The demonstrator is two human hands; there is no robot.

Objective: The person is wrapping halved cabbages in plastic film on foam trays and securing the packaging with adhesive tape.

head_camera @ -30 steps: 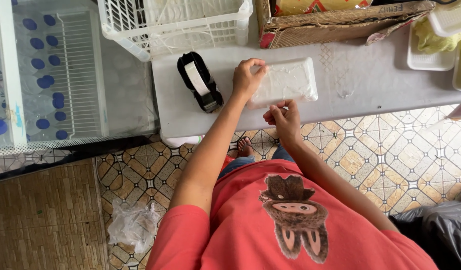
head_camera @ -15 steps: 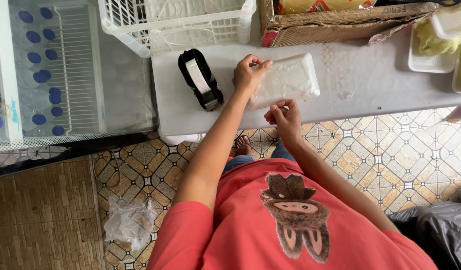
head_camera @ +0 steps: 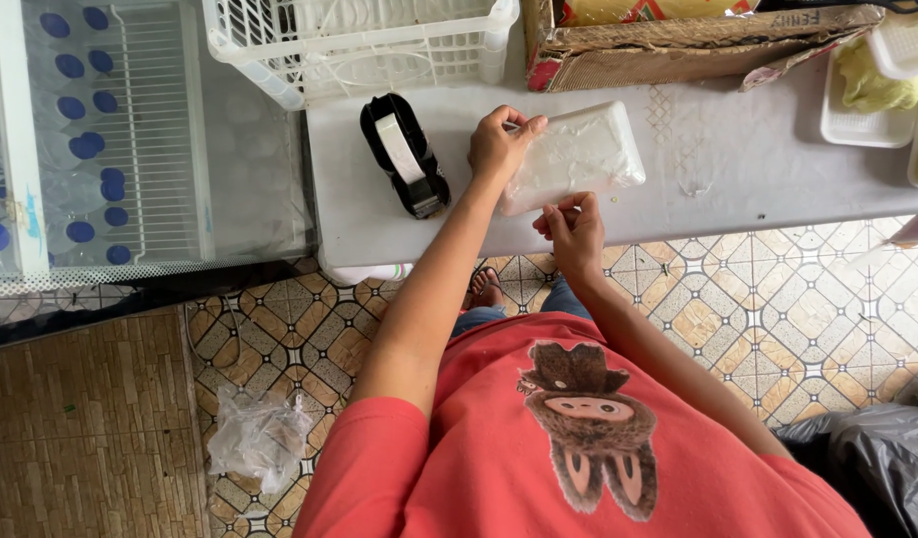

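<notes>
A white rectangular tray wrapped in clear film (head_camera: 576, 154) is tilted up off the grey table (head_camera: 738, 169) near its front edge. My left hand (head_camera: 501, 144) grips the tray's left end, fingers curled over the top corner. My right hand (head_camera: 572, 227) pinches the film at the tray's near long edge. A black tape dispenser (head_camera: 403, 154) with a white roll stands on the table just left of my left hand.
A white slatted plastic basket (head_camera: 359, 45) sits at the table's back, a torn cardboard box (head_camera: 678, 45) beside it. White trays with pale green food (head_camera: 872, 95) are at the right. A glass-topped cooler with blue-capped bottles (head_camera: 90, 139) stands left. Tiled floor below holds a crumpled plastic bag (head_camera: 260, 438).
The wrapped tray went from lying flat on the table to being lifted and tilted by my left hand. My right hand stayed at its near edge.
</notes>
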